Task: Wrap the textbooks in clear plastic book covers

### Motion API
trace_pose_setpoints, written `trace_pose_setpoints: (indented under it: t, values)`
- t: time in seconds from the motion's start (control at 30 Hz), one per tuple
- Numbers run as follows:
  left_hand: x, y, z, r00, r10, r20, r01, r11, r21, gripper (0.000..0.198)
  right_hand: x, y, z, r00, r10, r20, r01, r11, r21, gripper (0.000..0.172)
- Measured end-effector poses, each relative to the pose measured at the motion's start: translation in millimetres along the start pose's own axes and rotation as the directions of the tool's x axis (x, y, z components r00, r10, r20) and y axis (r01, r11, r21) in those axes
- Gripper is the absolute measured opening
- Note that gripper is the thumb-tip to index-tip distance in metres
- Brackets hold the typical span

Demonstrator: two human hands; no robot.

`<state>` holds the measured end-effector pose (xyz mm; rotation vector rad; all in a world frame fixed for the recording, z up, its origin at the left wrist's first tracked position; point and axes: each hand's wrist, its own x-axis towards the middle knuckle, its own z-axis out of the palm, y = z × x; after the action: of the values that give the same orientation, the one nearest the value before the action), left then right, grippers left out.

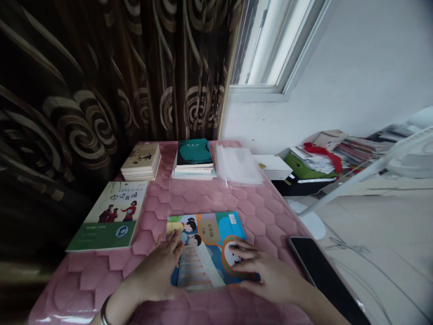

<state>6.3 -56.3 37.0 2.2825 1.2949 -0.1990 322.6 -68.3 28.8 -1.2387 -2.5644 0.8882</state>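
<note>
A colourful textbook [203, 253] with cartoon children and Chinese text on its cover lies on the table in front of me. My left hand [157, 266] is at its left edge, fingertips on the cover and thumb near the bottom corner. Across the right side of the cover lie the stretched, spread fingers of my right hand [267, 273]. Neither hand is closed round the book. To the left rests a larger book [110, 216] with a green lower band and pictured people.
At the back of the pink padded table [162, 205] stand a stack of tan books [142, 160], a stack topped by a teal book [193, 152], clear plastic covers [238, 167] and a white box [274, 167]. A phone [324, 275] lies at the right edge. A dark curtain [152, 67] hangs behind.
</note>
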Motion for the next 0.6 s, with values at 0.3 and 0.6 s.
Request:
trace_pose_setpoints:
  t: [0.3, 0.6]
  values:
    - [-6.6, -16.3, -8.4, 0.969, -0.055, -0.239, -0.04, 0.927, -0.374, 0.033, 1.4, 13.1, 2.7, 0.974, 0.157, -0.164, -0.173, 0.981, -0.084, 0.037]
    - [40.4, -25.5, -7.6, 0.73, -0.465, -0.5, 0.12, 0.808, -0.576, 0.035, 55.5, -33.1, 0.9, 0.835, -0.125, -0.536, -0.117, 0.911, -0.395, 0.034]
